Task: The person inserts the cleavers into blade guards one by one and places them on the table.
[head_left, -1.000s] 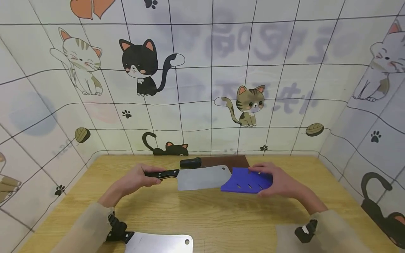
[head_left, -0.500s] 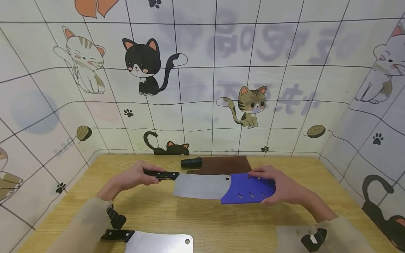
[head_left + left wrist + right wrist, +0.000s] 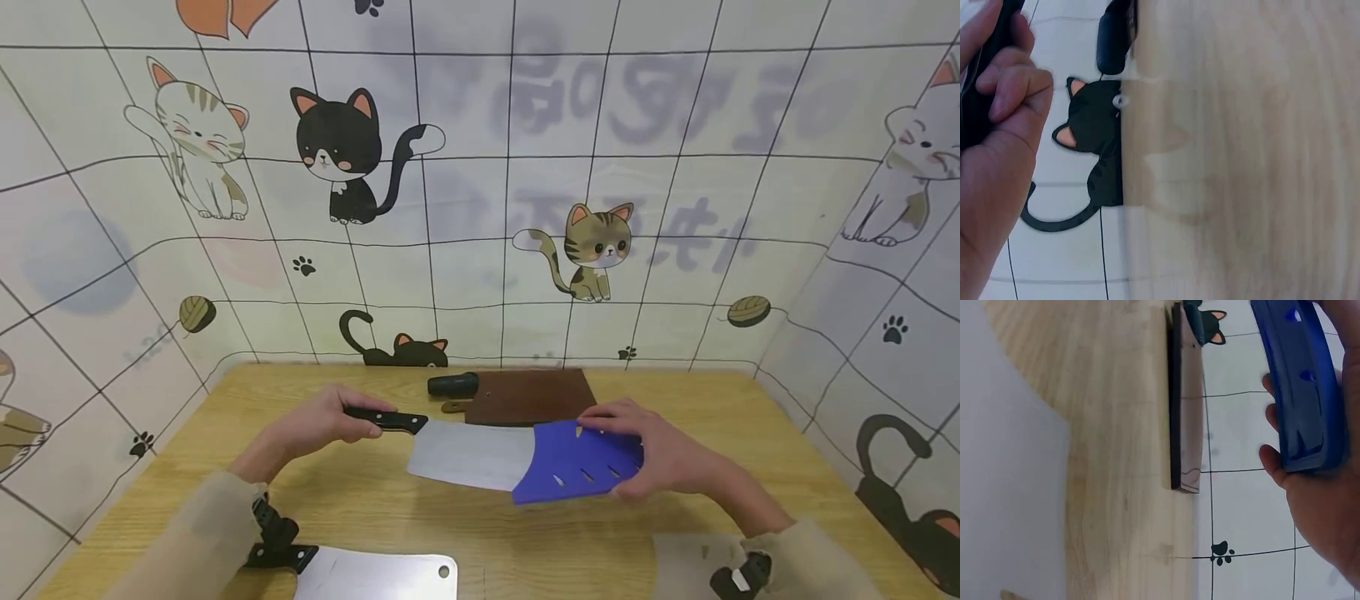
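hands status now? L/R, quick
Left hand: closed, gripping the cleaver by its black handle.
Right hand: closed, holding the blue sheath over the blade tip.

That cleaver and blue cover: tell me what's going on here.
A person's left hand grips the black handle of a steel cleaver. The right hand holds a blue plastic blade sheath with slots, which covers the blade's far end. Both are above the wooden table. Another cleaver in a brown sheath lies behind them.
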Motion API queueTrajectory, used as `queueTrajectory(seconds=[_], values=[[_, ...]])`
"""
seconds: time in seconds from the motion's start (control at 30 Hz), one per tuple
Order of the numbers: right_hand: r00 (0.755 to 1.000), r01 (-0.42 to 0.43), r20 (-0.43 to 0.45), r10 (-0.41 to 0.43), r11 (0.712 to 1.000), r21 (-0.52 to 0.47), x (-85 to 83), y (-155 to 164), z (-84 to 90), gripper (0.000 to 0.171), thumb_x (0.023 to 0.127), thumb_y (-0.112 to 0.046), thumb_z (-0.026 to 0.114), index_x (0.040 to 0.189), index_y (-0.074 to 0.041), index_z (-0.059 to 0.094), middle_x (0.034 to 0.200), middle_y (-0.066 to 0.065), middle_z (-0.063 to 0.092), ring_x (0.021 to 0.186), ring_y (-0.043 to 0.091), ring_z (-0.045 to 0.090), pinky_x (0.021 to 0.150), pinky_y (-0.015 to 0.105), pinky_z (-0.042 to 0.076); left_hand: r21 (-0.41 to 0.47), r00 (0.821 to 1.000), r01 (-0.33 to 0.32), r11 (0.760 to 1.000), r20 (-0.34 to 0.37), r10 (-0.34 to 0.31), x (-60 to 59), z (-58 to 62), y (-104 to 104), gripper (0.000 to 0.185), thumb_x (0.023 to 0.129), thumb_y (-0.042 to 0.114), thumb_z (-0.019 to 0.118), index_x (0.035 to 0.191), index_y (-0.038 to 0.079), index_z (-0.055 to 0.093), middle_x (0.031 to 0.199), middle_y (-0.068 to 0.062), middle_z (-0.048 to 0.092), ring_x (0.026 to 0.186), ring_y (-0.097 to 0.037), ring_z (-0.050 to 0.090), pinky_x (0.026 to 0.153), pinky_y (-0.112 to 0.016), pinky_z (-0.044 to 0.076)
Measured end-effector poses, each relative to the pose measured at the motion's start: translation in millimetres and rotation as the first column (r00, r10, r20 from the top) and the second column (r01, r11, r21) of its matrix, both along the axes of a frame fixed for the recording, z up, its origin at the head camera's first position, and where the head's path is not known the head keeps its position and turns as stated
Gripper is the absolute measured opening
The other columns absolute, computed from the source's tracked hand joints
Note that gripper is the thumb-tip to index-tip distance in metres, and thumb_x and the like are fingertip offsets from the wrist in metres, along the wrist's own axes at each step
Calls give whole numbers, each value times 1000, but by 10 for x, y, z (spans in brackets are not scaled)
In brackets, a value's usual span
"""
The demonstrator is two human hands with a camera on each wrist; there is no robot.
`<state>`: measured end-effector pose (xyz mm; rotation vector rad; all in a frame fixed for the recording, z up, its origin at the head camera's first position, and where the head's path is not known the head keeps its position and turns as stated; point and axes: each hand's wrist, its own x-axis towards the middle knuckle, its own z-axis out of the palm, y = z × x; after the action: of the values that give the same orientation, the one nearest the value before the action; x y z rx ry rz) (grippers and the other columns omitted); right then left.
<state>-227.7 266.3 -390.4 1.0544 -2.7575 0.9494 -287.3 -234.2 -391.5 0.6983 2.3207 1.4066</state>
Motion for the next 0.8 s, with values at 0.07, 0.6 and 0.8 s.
queueTrajectory(seconds=[0.07, 0.6, 0.8], values=[[999, 23, -28, -24, 1000, -4, -22, -9, -25, 86, 63, -38, 92, 141, -18, 64, 141, -2, 56, 126, 22, 46, 94, 43, 43, -5, 1000, -17, 1000, -4, 17, 3, -21, 41, 39, 92, 15, 78, 128, 4, 72, 92, -7, 64, 68, -14, 44, 61, -25, 38], [997, 18, -69, -19, 1000, -15, -61, -45, -58, 85, 65, -38, 93, 141, -14, 64, 140, 0, 56, 128, 23, 45, 95, 42, 43, 46, 998, 49, 998, 48, -51, -33, -94, 31, 39, 91, 8, 77, 129, 1, 71, 105, -12, 66, 64, -12, 40, 59, -25, 36], [999, -1, -53, 0, 1000, -20, -43, -67, -52, 83, 65, -36, 94, 140, -16, 65, 141, 0, 57, 126, 18, 45, 95, 39, 44, 71, 993, 87, 994, 72, -92, -50, -50, 11, 41, 92, 7, 75, 132, -1, 68, 112, -15, 67, 66, -12, 42, 61, -25, 37]])
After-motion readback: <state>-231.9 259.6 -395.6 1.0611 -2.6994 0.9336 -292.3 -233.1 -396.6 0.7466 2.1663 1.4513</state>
